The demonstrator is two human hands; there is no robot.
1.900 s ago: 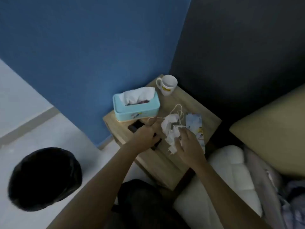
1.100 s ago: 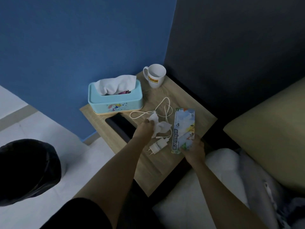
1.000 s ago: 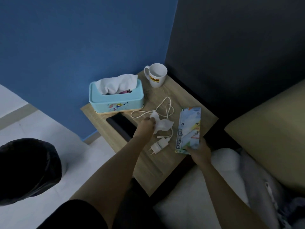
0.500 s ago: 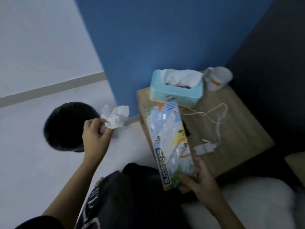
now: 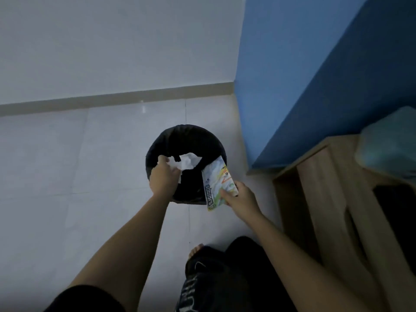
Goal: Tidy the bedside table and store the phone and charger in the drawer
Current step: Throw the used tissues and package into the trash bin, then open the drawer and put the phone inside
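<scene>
Fingers of the left hand (image 5: pixel 165 176) are curled around a crumpled white tissue (image 5: pixel 185 162), which juts out past the fingertips toward the far right and hangs over the open mouth of the black bin (image 5: pixel 186 140); the knuckles hide how much of the tissue lies inside the palm. Fingers of the right hand (image 5: pixel 242 197) pinch the near right corner of a flat printed package (image 5: pixel 217 183), thumb on its printed face, the other fingers behind it and out of sight. From that grip the package extends toward the far left, its far end overlapping the right rim of the bin, tilted with its face turned up to the camera; lettering runs along its left edge. Tissue and package lie just beside one another without visibly touching. Both forearms reach in from the near edge, the left one well left of the right. The bin stands on a pale tiled floor (image 5: pixel 67 176), near the corner where a white wall (image 5: pixel 112 41) meets a blue wall (image 5: pixel 315 64). At the right edge stands the wooden bedside table (image 5: pixel 319 188), seen from its side, with a light blue tissue box (image 5: pixel 389 149) blurred on its top. Phone, charger and drawer cannot be made out. Dark clothing (image 5: pixel 225 278) fills the near centre.
</scene>
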